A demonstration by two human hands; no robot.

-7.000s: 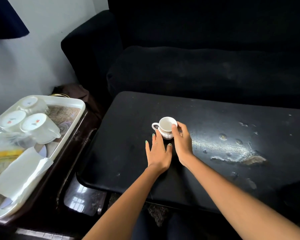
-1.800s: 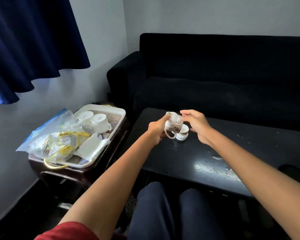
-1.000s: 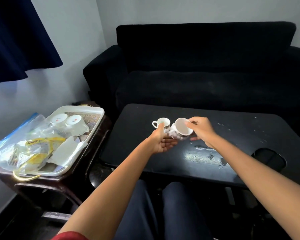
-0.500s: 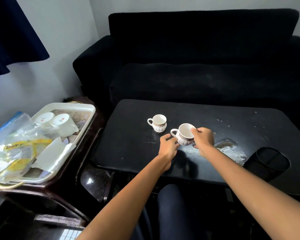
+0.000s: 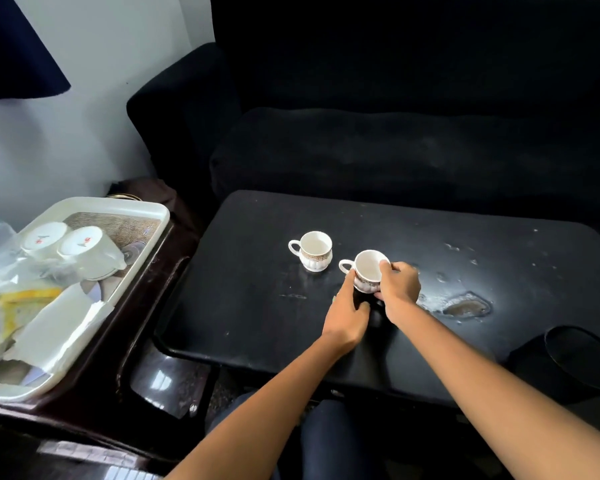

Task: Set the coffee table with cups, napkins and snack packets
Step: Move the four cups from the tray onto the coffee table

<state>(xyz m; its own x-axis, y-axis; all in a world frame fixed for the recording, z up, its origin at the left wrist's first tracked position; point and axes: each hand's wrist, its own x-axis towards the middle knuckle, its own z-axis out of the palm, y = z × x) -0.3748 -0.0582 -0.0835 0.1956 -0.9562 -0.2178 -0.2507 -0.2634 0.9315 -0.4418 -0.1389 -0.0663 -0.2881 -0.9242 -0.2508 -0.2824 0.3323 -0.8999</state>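
Head view:
right hand: fingers wrapped round the second cup, which is tilted a bit
left hand: fingers loosely curled at that cup's base, touching it; real grip, can't tell
first cup: upright on the black bench, just beside
tray: two upside-down cups, napkins, snack bag, on the side bench left

Right hand grips a white ceramic teacup with a brown patterned band by rim and side, tilted, low over the black coffee table. Left hand touches its base from the left. A second matching white teacup stands upright just beside it. White plastic tray on the dark side table holds two upturned white cups, white paper napkins and a clear bag of yellow snack packets.
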